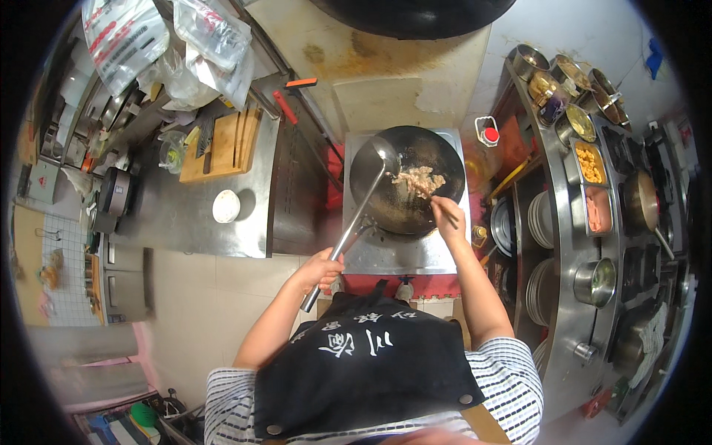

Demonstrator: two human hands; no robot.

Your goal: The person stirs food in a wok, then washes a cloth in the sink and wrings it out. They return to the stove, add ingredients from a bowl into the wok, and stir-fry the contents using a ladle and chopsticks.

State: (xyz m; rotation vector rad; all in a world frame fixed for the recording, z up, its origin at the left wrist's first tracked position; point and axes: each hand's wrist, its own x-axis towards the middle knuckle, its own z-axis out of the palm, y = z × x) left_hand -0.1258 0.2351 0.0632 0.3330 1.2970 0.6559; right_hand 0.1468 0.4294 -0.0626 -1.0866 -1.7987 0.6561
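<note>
My left hand (324,270) grips the long handle of a steel ladle (361,208), whose bowl rests inside a black wok (384,214). Between the fingers of my right hand (449,219) are chopsticks (453,222), their tips down in pale cooked pieces of food (418,179), possibly meat. This food lies in the middle of the wok, just right of the ladle's bowl. The wok sits on a stainless steel stove top (400,256) in front of me.
At left, a steel counter (250,222) holds a white bowl (226,206) and a wooden cutting board (222,147) with a cleaver (206,142). Right, a steel shelf unit (562,222) carries food containers (598,208), a pot (594,282) and stacked plates (539,219). Another large wok (411,16) is ahead.
</note>
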